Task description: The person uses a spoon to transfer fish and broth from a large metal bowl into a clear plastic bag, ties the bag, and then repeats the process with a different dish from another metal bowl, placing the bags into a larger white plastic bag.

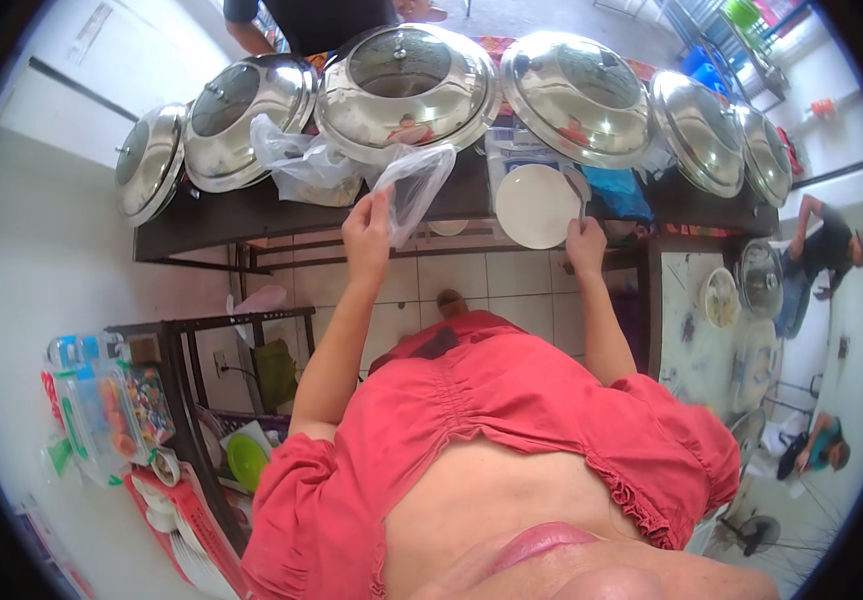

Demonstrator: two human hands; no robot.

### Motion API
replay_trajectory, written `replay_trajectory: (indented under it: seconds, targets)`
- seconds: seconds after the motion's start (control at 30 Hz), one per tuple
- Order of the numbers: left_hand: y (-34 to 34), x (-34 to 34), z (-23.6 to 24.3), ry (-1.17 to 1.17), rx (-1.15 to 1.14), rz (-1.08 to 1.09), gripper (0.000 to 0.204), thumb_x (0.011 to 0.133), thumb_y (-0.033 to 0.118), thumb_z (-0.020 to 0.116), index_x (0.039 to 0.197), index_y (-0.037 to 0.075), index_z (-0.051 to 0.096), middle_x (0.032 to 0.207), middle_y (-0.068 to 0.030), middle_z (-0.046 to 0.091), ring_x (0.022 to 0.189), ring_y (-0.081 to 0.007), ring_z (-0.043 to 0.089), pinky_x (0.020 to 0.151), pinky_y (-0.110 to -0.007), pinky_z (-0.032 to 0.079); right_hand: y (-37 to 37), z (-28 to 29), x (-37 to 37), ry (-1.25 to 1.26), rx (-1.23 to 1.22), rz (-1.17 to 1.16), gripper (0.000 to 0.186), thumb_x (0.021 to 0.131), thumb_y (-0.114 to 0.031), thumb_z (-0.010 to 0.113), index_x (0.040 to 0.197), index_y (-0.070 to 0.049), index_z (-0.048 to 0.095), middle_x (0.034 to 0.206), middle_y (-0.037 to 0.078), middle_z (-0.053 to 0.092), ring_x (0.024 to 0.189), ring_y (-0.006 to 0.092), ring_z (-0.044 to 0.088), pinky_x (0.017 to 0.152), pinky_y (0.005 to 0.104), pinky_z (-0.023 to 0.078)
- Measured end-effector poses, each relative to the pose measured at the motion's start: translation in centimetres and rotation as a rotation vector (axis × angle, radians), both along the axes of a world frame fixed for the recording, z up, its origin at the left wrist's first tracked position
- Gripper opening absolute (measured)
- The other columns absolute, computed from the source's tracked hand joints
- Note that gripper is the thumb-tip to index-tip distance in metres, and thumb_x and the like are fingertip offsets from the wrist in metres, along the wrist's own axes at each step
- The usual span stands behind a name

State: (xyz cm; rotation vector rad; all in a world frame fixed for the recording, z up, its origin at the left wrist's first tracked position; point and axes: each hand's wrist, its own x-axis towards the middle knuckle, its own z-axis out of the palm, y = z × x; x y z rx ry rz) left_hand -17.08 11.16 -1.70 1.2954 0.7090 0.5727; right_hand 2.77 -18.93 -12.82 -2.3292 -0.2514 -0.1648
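My left hand (366, 236) is closed, its fingers pinching the edge of a clear plastic bag (418, 194) that hangs to its right. Between the two hands, a round white plate (538, 207) sits at the near edge of the dark table. My right hand (586, 245) is closed around the handle of a metal spoon (582, 200), which points away from me beside the plate's right rim. Whether the right fingers also touch the plate cannot be told. Another crumpled plastic bag (307, 165) lies left of my left hand.
Several lidded steel serving pots, one large lid (402, 125) in the middle, line the dark table (182, 222). A blue plastic bag (620, 192) lies right of the plate. Across the table stands a person (317, 22). At right is a side table (687, 330) bearing a bowl (720, 298).
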Motion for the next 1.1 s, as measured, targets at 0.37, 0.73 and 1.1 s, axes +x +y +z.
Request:
replay_trajectory:
  seconds: [0.37, 0.73, 1.1]
  targets:
    - [-2.6, 6.5, -5.7, 0.039, -0.106, -0.161, 0.03, 0.098, 0.03, 0.057, 0.111, 0.003, 0.06, 0.077, -0.0019, 0.062, 0.067, -0.0093, 0.057, 0.062, -0.025, 0.048, 3.7, -1.1, 2.1, 0.057, -0.028, -0.062, 0.03, 0.088, -0.026, 0.064, 0.09, 0.003, 0.058, 0.081, 0.021, 0.064, 0.076, 0.0304, 0.063, 0.071, 0.0402, 0.048]
    - [-3.2, 4.1, -1.6, 0.23, 0.713, -0.351, 0.022, 0.09, 0.015, 0.06, 0.109, 0.007, 0.069, 0.076, -0.0119, 0.057, 0.065, -0.0223, 0.054, 0.061, -0.032, 0.044, 5.4, 12.2, -1.3, 0.46, 0.191, 0.759, 0.057, 0.086, -0.008, 0.066, 0.139, -0.002, 0.045, 0.074, 0.003, 0.059, 0.065, 0.0078, 0.05, 0.062, 0.025, 0.043]
    - [0.5, -4.3, 6.9, -0.003, 0.73, -0.121, 0.025, 0.084, 0.005, 0.064, 0.109, 0.007, 0.072, 0.073, -0.0016, 0.044, 0.066, -0.012, 0.045, 0.057, -0.025, 0.037, 16.8, 12.5, -3.2, 0.581, 0.395, 1.225, 0.045, 0.086, -0.006, 0.063, 0.13, 0.0, 0.055, 0.089, 0.0, 0.061, 0.069, 0.0048, 0.05, 0.063, 0.0213, 0.042]
